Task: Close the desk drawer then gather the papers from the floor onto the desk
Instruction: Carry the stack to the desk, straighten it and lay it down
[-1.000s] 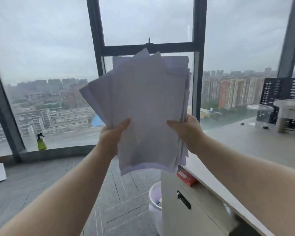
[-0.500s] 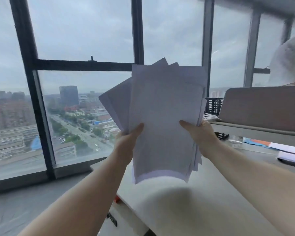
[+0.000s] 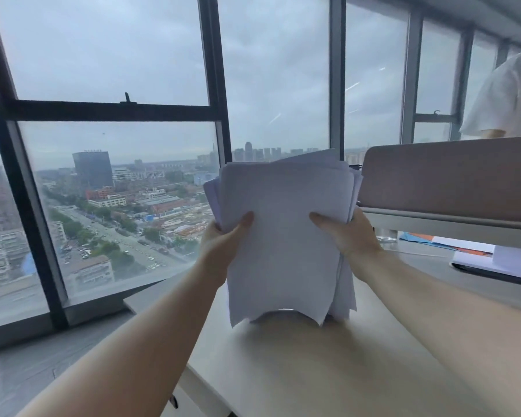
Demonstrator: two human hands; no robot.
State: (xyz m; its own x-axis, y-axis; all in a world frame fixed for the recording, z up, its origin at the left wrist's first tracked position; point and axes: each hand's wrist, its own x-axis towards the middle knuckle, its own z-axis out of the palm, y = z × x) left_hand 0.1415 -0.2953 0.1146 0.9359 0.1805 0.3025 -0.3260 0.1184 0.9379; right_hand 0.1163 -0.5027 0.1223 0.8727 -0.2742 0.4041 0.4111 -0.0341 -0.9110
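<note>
A stack of white papers (image 3: 283, 224) stands upright, its lower edge touching the pale desk (image 3: 313, 371) and bending there. My left hand (image 3: 223, 239) grips the stack's left side with the thumb across the front. My right hand (image 3: 349, 233) grips the right side the same way. Both arms reach forward over the desk top. The drawer front (image 3: 175, 401) with its dark handle shows only as a sliver under the desk's left edge; whether it is shut I cannot tell.
A grey divider panel (image 3: 448, 176) runs along the desk's far right. Below it lie a blue and orange folder (image 3: 427, 239) and a white pad (image 3: 500, 263). Tall windows (image 3: 127, 176) stand to the left. A person in a white shirt (image 3: 506, 94) stands behind the divider.
The view turned right from the floor and cabinet to the desk. Both hands lowered the stack from mid-air until its bottom edge met the desk top.
</note>
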